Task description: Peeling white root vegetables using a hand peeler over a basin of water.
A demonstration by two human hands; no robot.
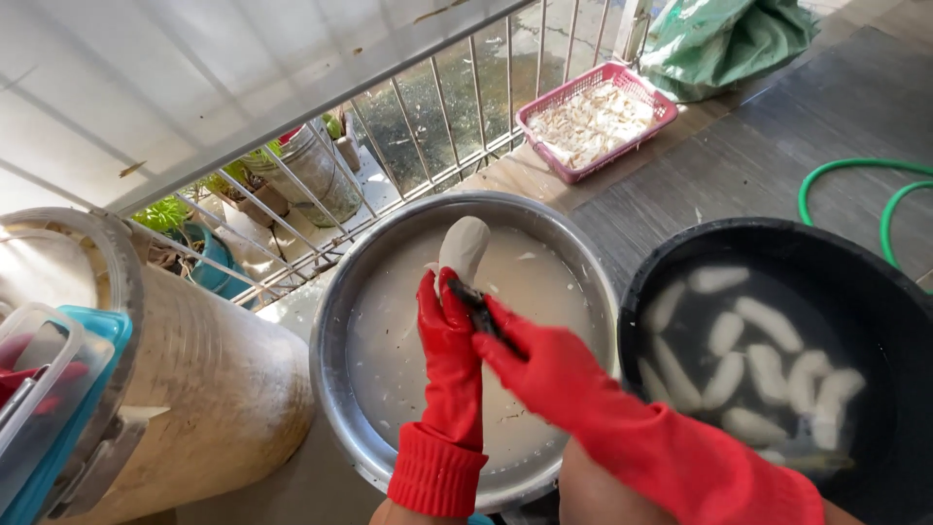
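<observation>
A metal basin (340, 331) sits in the middle, with a tub (671, 262) of peeled roots (768, 374) just right of it and a drum (204, 379) to its left. Behind, a basket (593, 117) lies by the railing (437, 107); a hose (855, 185) lies far right.

Head view, the only camera I have: a steep downward look from the wearer's head onto the work close below.

I look almost straight down past two forearms that enter from the bottom edge, so the left hand in a red rubber glove (449, 331) and the right hand in a red rubber glove (544, 365) sit near the lens at centre. The round steel basin of milky water (374, 292) fills the middle and the black round tub (875, 282) the right. The view faces forward toward the grey metal railing (437, 107) at the top. I have no second view, so nothing overlaps.
</observation>
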